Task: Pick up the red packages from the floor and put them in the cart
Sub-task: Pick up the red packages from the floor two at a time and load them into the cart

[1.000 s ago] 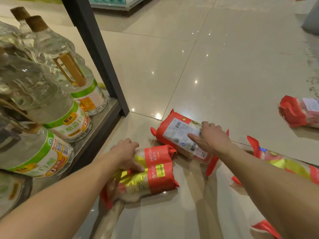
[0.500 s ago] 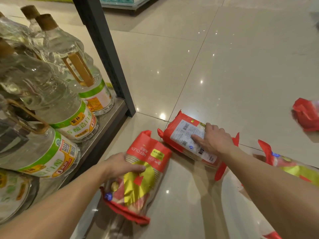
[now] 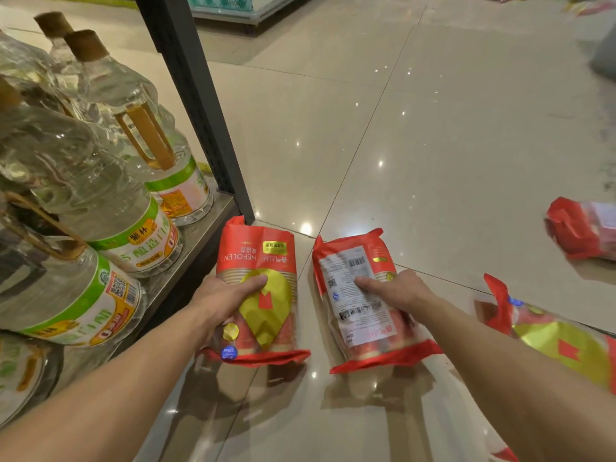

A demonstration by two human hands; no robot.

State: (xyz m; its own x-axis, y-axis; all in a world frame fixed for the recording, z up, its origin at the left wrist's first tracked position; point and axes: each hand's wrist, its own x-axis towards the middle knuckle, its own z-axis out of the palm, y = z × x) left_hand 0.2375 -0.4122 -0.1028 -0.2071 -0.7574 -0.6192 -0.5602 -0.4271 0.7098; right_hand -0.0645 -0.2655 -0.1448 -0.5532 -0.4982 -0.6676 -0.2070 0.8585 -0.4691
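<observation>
My left hand (image 3: 222,299) grips a red package with a gold front (image 3: 258,261), lifted off the tiled floor and held lengthwise. Beside it, my right hand (image 3: 398,292) is closed on a second red package (image 3: 353,278) that shows its white label and barcode, also raised. A third red and gold package (image 3: 563,348) lies on the floor under my right forearm. A fourth red package (image 3: 581,228) lies at the right edge. No cart is in view.
A low metal shelf (image 3: 186,258) on the left holds several large clear oil bottles (image 3: 110,208) with green labels. Its black upright post (image 3: 196,105) stands just behind the left package. Glossy beige floor tiles (image 3: 450,145) stretch ahead.
Both packages came up off the floor and turned lengthwise, side by side. My right hand went from resting on the labelled package to gripping it. The view shifted slightly.
</observation>
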